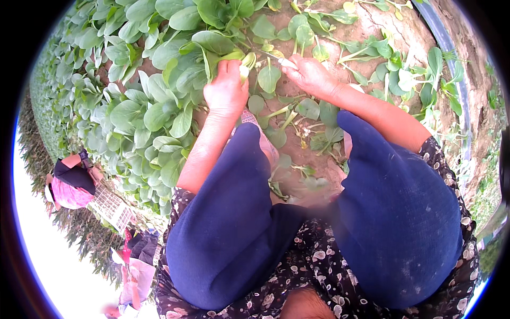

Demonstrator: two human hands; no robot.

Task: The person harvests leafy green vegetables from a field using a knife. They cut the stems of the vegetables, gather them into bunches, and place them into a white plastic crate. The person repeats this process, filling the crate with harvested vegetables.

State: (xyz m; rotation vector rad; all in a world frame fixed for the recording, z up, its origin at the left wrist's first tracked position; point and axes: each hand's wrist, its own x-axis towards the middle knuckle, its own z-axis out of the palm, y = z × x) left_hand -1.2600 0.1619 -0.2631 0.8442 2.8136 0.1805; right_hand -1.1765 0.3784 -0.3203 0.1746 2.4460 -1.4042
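Note:
My left hand [227, 89] is closed around the pale base of a leafy green bok choy [213, 43], its broad leaves spreading above and beyond my fingers. To the right, my right hand [312, 78] grips a small knife [287, 63] by its white handle. The knife's thin blade points left toward the bok choy, apart from my left hand. Between and below my hands, loose green leaves [269, 78] lie on the brown soil.
Dense rows of bok choy [133, 111] grow on the left. Cut leaves [393, 80] are scattered over soil at the right, beside a long dark hose [446, 48]. Two other people [71, 183] are at the far left near a white crate [112, 204]. My bent knees [228, 223] are close below.

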